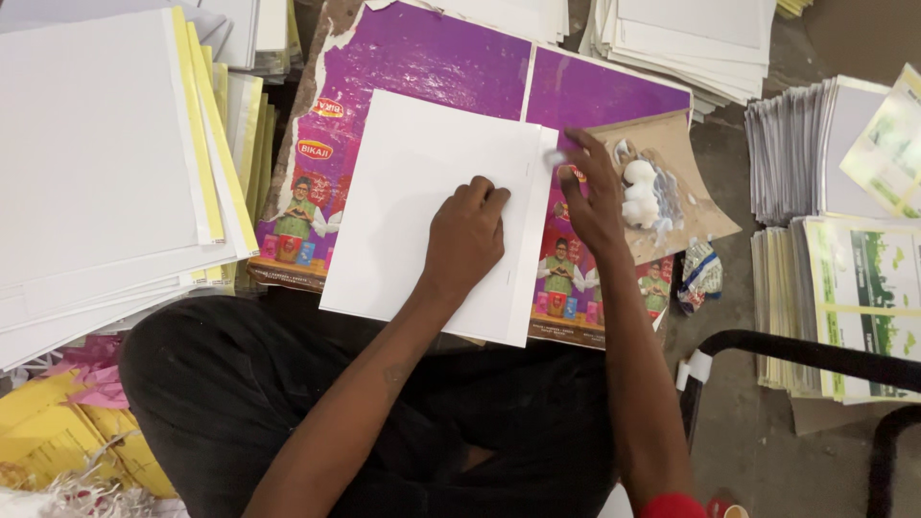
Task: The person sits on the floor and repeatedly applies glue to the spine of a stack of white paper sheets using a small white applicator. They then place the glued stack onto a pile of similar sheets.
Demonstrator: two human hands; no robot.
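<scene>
The left hand point(465, 235), fingers curled shut, presses the white sheet point(422, 206) flat on the purple printed board point(432, 58). The right hand point(590, 197), fingers spread and holding nothing, wipes along the sheet's right edge strip point(533, 240). White paste point(638, 197) sits just right; a large unprocessed stack point(91, 153) remains at left

Left hand point(467, 233) fisted, knuckles down; right hand point(587, 197) fingers spread, pressing.
</scene>
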